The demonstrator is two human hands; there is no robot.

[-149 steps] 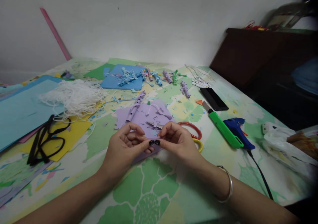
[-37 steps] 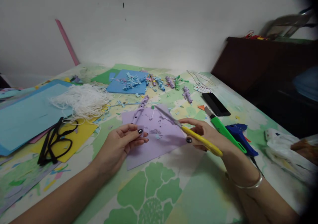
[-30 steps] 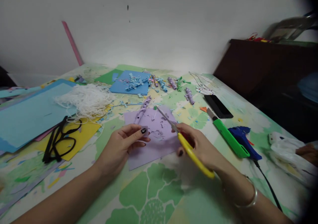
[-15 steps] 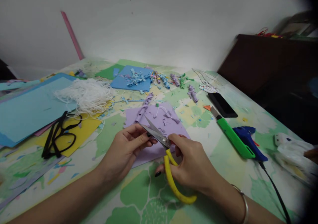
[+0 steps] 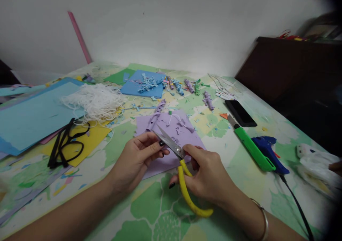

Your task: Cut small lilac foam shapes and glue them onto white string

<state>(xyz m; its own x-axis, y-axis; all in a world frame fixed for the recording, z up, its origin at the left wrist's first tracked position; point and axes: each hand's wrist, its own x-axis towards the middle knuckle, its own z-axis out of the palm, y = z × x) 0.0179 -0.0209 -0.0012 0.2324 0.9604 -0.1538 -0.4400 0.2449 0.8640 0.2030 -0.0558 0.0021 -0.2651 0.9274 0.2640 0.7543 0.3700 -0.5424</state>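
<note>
My right hand [image 5: 205, 169] is closed around scissors [image 5: 184, 189] with yellow handles. Their blades point up and left, close against the fingertips of my left hand [image 5: 136, 155]. That hand pinches thumb to fingers; whatever is between them is hidden or too small to name. Both hands are above a purple paper sheet [image 5: 157, 168], on which lie purple scraps and a short white string [image 5: 175, 115]. A rolled purple paper tube [image 5: 155, 117] with cut, frilled edges rests on its left part, just beyond my left hand.
A green utility knife [image 5: 252, 148], blade out, lies by a blue glue gun [image 5: 267, 153] and a black phone [image 5: 240, 113] at right. White string [image 5: 93, 100], black glasses [image 5: 56, 150] and blue sheets [image 5: 34, 116] are at left. Several frilled paper rolls [image 5: 208, 100] lie behind.
The scissor blades have come closer together near my left fingertips. The whole view has shifted slightly; both hands keep nearly the same place over the purple sheet.
</note>
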